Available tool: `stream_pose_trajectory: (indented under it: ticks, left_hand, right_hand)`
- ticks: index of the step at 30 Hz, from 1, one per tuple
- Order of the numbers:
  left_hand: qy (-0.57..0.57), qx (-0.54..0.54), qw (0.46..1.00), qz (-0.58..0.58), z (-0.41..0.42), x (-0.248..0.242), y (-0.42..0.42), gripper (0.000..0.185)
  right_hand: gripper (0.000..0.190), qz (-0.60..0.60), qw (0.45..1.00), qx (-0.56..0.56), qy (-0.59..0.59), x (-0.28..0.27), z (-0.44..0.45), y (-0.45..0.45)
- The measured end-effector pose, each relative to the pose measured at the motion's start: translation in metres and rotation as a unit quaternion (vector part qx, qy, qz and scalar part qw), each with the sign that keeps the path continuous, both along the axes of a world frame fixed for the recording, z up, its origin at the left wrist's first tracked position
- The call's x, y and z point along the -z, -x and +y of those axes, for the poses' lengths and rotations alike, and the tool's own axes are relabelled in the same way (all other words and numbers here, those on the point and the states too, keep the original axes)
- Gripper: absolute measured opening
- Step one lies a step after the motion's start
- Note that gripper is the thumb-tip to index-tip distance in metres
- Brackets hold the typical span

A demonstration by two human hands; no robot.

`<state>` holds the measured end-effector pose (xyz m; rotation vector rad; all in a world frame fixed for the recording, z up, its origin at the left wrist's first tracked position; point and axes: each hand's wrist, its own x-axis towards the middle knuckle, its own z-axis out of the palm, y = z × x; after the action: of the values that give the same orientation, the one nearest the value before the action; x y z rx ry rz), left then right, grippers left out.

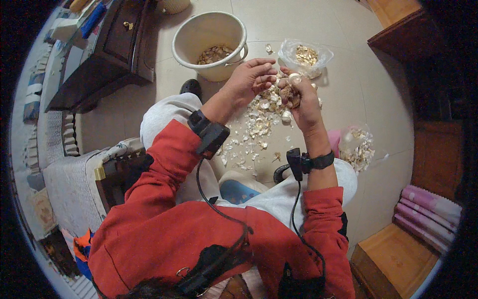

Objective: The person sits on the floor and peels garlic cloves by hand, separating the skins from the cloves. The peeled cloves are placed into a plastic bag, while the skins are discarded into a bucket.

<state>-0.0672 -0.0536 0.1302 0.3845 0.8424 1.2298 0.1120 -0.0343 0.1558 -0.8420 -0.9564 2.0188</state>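
Over a pile of garlic skins and bulbs (261, 119) on the floor, my right hand (307, 99) grips a garlic bulb (290, 94) with its brown root side showing. A pale piece of garlic (294, 77) sits by the thumb of that hand. My left hand (257, 76) is just to the left, fingers loosely spread, and nothing shows in it. One whole white garlic bulb (286, 116) lies on the floor below the right hand. Beyond the hands is a clear plastic bag (325, 56) with peeled-looking cloves (307, 55) in it.
A pale bucket (183, 41) with cloves at its bottom stands beyond my left hand. At right, a plastic bag of garlic skins (356, 149) rests by my knee. A dark wooden cabinet (115, 41) is at left; wooden furniture (396, 254) and folded pink cloth (429, 213) are at right.
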Motion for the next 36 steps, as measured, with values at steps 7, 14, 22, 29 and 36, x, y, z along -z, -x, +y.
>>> stream_pose_trajectory:
  ticks: [7,14,22,29,36]
  left_hand:
    - [-0.13,0.091,0.954,0.254,-0.007,-0.021,-0.014,0.022]
    - [-0.06,0.079,0.987,0.126,-0.003,-0.01,-0.011,0.02]
    - [-0.048,0.001,0.999,-0.01,-0.008,0.003,-0.024,0.014]
    - [0.016,-0.069,0.992,-0.106,-0.004,0.001,-0.024,0.014]
    - [0.007,0.007,1.0,0.01,-0.006,-0.004,-0.023,0.017]
  right_hand:
    - [0.04,-0.298,0.917,-0.058,-0.26,0.007,-0.004,0.0]
    - [0.024,-0.358,0.873,0.041,-0.33,0.005,-0.007,0.004]
    - [0.02,-0.292,0.896,0.154,-0.298,0.012,-0.012,0.012]
    - [0.017,-0.022,0.99,0.139,0.0,0.014,-0.003,0.009]
    - [0.016,-0.152,0.977,0.096,-0.112,0.015,-0.003,0.002]
